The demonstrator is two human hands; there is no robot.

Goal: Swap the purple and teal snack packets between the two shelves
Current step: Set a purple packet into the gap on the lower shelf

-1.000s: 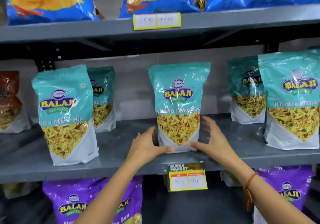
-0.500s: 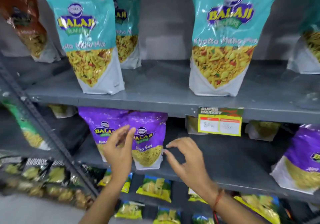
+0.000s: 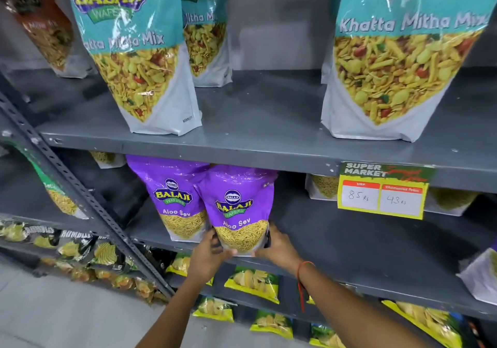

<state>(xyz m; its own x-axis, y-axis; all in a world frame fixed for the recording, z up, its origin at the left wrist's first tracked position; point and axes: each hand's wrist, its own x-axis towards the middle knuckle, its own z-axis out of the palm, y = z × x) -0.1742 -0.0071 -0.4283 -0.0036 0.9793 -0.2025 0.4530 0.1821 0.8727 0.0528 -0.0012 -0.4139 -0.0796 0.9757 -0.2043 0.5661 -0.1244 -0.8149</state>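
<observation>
A purple Aloo Sev packet (image 3: 238,208) stands at the front of the lower shelf (image 3: 349,251). My left hand (image 3: 211,257) grips its bottom left corner and my right hand (image 3: 277,251) grips its bottom right. A second purple packet (image 3: 174,199) stands just behind and left of it. On the upper shelf (image 3: 255,132) stand teal Khatta Mitha Mix packets: one at the front left (image 3: 129,52), one behind it (image 3: 205,33), one at the right (image 3: 398,60).
A yellow price tag (image 3: 382,195) hangs on the upper shelf's edge. Another purple packet (image 3: 484,275) shows at the right border. Yellow-green chip bags (image 3: 252,280) fill the shelves below. A slotted upright post (image 3: 80,199) runs diagonally at left.
My view dropped from the teal shelf to the purple shelf. Both hands left the middle teal packet, came down, and closed on the bottom of the front purple packet.
</observation>
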